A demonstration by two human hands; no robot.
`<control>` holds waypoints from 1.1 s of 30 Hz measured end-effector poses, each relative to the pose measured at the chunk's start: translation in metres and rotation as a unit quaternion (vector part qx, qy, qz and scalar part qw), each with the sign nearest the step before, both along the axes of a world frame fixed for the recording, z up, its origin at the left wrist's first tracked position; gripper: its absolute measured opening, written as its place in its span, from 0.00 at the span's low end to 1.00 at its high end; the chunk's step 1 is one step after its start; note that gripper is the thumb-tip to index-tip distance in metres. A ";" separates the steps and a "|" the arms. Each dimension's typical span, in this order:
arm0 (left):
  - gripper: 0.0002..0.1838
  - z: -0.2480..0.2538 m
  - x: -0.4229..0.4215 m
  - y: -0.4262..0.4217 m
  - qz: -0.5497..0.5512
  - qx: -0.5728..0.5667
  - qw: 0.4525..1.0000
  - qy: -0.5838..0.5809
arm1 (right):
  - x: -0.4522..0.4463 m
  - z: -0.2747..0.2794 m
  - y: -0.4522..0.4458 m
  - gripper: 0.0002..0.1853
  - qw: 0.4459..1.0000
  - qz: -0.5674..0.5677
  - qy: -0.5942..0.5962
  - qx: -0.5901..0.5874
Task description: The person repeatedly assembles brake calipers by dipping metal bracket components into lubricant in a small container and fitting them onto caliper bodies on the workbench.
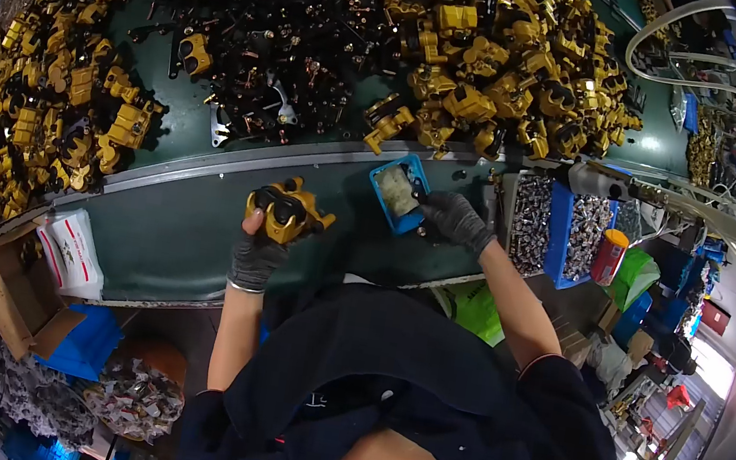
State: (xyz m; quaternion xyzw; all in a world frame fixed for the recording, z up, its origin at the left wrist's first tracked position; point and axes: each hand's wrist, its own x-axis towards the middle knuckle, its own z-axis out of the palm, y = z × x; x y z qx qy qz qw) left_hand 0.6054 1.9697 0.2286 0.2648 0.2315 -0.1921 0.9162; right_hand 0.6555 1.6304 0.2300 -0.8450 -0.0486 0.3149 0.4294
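Observation:
My left hand (257, 255), in a grey glove with bare thumb tip showing, grips a gold brake caliper (286, 210) above the green bench. Its dark inner cavities face up. My right hand (457, 218), gloved too, is at the right rim of a small blue tray (399, 226). A pale, whitish paste-like mass (397, 191) lies in that tray. The right fingers are pressed together over a small dark thing at the rim; what it is, I cannot make out.
Heaps of gold calipers (470, 103) and black metal parts (267, 75) cover the bench beyond a metal rail (236, 162). Bins of small metal parts (589, 225) and a red container (608, 255) stand at right. An open cardboard box (6, 292) and white packet (72, 250) are at left.

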 end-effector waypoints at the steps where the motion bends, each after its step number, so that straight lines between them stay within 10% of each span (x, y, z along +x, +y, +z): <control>1: 0.43 0.005 0.005 -0.012 -0.029 -0.026 0.999 0.001 | -0.010 -0.013 -0.001 0.13 0.998 -0.023 0.062 -0.020; 7: 0.38 0.012 0.013 -0.060 -0.052 -0.067 0.996 0.003 | -0.012 -0.072 0.024 0.14 0.995 0.020 -0.041 -0.093; 10: 0.37 0.001 0.011 -0.069 -0.020 -0.077 0.997 -0.011 | -0.015 -0.104 0.017 0.15 0.992 -0.048 0.024 0.118; 13: 0.34 -0.005 0.008 -0.072 0.013 -0.066 0.998 0.003 | -0.007 -0.028 0.027 0.14 0.997 -0.041 0.012 -0.068; 19: 0.27 -0.013 0.005 -0.074 0.004 0.066 0.997 -0.033 | -0.011 0.075 0.045 0.09 0.941 -0.222 0.148 0.206; 23: 0.27 -0.003 0.002 -0.076 0.000 0.136 0.990 -0.030 | -0.011 0.075 0.064 0.09 0.927 -0.245 0.124 0.255; 25: 0.28 0.007 0.000 -0.075 -0.005 0.209 0.976 -0.063 | -0.015 0.056 0.070 0.10 0.954 -0.212 -0.097 0.188; 33: 0.28 0.039 0.001 -0.073 -0.026 0.287 0.949 -0.127 | -0.014 0.080 0.071 0.13 0.986 -0.099 -0.124 0.057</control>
